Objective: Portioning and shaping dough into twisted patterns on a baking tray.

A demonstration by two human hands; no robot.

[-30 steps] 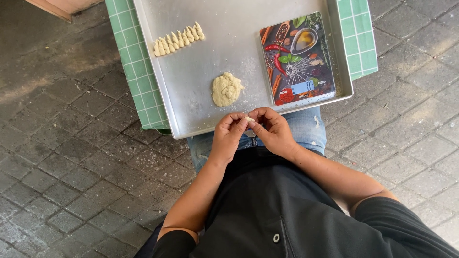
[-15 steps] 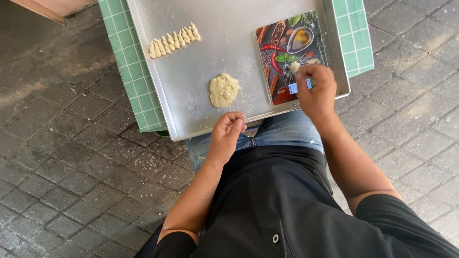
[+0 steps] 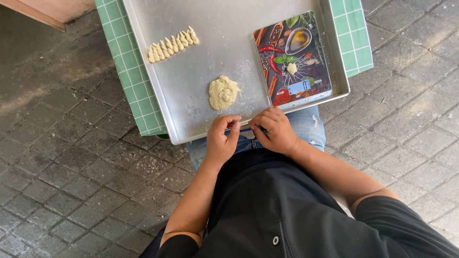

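Two hands meet at the near edge of the tray (image 3: 143, 28). Left hand (image 3: 221, 141) is curled, fingers bent toward the right; right hand (image 3: 273, 130) is closed in a loose fist, fingertips nearly touching the left's. Whether a bit of dough sits pinched between them cannot be told; nothing shows in the gap. Dough lump (image 3: 223, 92) lies on the tray just ahead of the left hand, near it, and further from the right; it is roughly round, with no clear long axis. Scale (image 3: 292, 59), with a small dough piece (image 3: 291, 68) on it, stands ahead of the right hand. Row of shaped pieces (image 3: 173, 44) lies well ahead and left of both hands, running diagonally. Green checked cloth (image 3: 128, 81) underlies the tray.
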